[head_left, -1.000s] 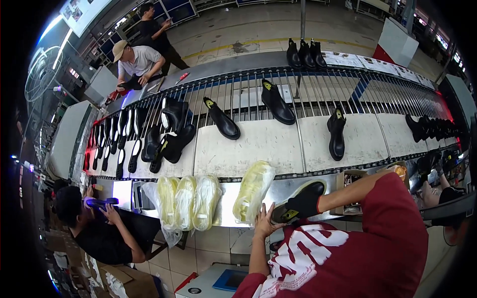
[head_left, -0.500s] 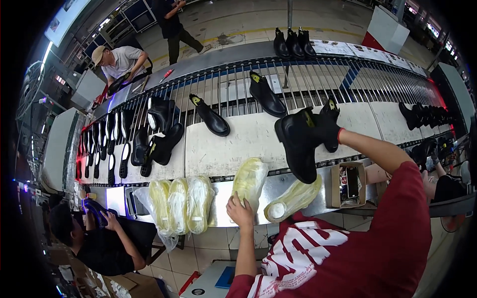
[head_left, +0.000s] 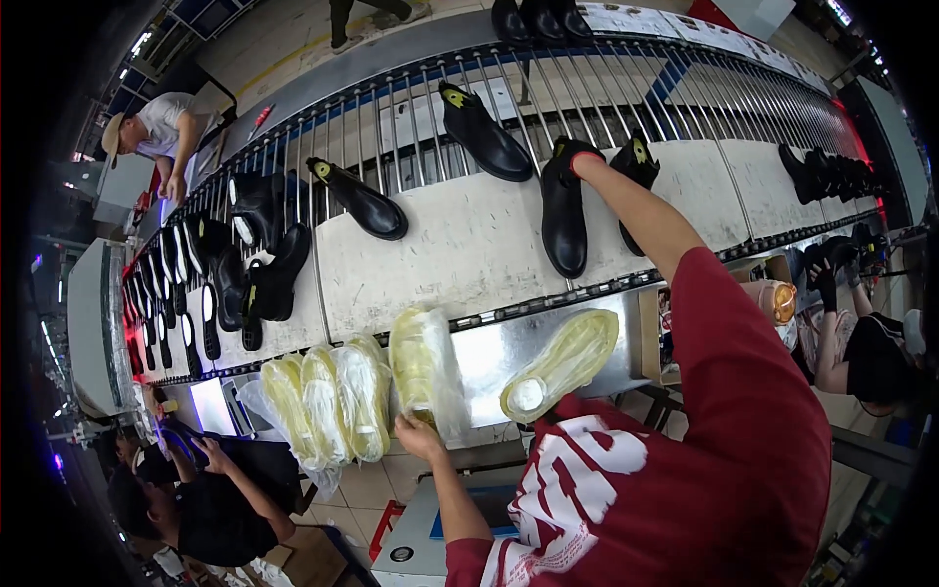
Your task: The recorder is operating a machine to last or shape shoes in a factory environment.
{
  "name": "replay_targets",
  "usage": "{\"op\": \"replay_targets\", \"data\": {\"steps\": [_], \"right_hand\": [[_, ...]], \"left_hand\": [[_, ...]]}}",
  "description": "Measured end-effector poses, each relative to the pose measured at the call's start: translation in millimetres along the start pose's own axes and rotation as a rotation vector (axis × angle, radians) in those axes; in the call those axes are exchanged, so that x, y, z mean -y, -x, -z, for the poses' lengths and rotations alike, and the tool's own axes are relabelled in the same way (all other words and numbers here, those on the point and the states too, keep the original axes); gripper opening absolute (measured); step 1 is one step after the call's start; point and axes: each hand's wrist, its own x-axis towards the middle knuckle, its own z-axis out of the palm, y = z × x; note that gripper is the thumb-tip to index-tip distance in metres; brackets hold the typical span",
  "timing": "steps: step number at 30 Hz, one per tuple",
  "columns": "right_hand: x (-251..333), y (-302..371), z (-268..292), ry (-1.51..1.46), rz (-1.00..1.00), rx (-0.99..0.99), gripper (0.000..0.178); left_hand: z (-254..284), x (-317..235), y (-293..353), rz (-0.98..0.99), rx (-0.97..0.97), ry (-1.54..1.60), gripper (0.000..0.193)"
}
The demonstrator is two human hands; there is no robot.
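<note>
My right hand (head_left: 571, 157), in a black glove with a red cuff, grips the upper of a black ankle boot (head_left: 564, 227), its toe pointing toward me on the white conveyor surface. Just right of it stands another black boot (head_left: 636, 168), partly behind my forearm. My left hand (head_left: 421, 437) pinches the near end of a yellow shoe sole (head_left: 419, 357) in clear plastic at the bench's edge. Left of that sole lie several similar wrapped yellow soles (head_left: 318, 401). A single wrapped sole (head_left: 567, 364) rests on the metal bench to the right.
The roller conveyor (head_left: 411, 117) crosses ahead, carrying black boots (head_left: 486, 132) and a dense group of black-and-white soles (head_left: 186, 254) at left. A cardboard box (head_left: 643, 328) stands right. Co-workers sit at lower left and far right; another person (head_left: 161, 132) works at upper left.
The boot in my right hand has been lowered from above the bench edge onto the conveyor. My left hand has shifted left with the wrapped sole, toward the other soles.
</note>
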Motion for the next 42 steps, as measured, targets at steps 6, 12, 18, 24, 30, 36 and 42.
{"op": "replay_targets", "data": {"steps": [6, 12, 18, 24, 30, 36, 42], "right_hand": [[45, -21, 19, -0.368, 0.312, -0.518, 0.073], [147, -75, -8, -0.509, 0.143, -0.253, 0.086], [174, -118, -18, -0.742, -0.075, -0.384, 0.082], [168, -63, -10, -0.712, 0.279, -0.370, 0.078], [122, 103, 34, -0.585, 1.170, 0.087, 0.056], [91, 256, 12, 0.071, 1.501, 0.846, 0.050], [63, 309, -68, 0.547, 1.631, 0.997, 0.032]], "left_hand": [[16, -35, 28, -0.121, -0.298, -0.022, 0.041], [-31, -123, 82, -0.897, 0.659, 0.131, 0.041], [-73, -125, 100, -0.785, 0.688, -0.078, 0.033], [-48, -78, 114, -0.380, 0.368, 0.072, 0.024], [-36, -45, 97, -0.180, 0.280, 0.131, 0.031], [-24, -23, 71, -0.182, 0.628, 0.138, 0.039], [-32, 1, 81, -0.381, 0.616, 0.096, 0.060]]}}
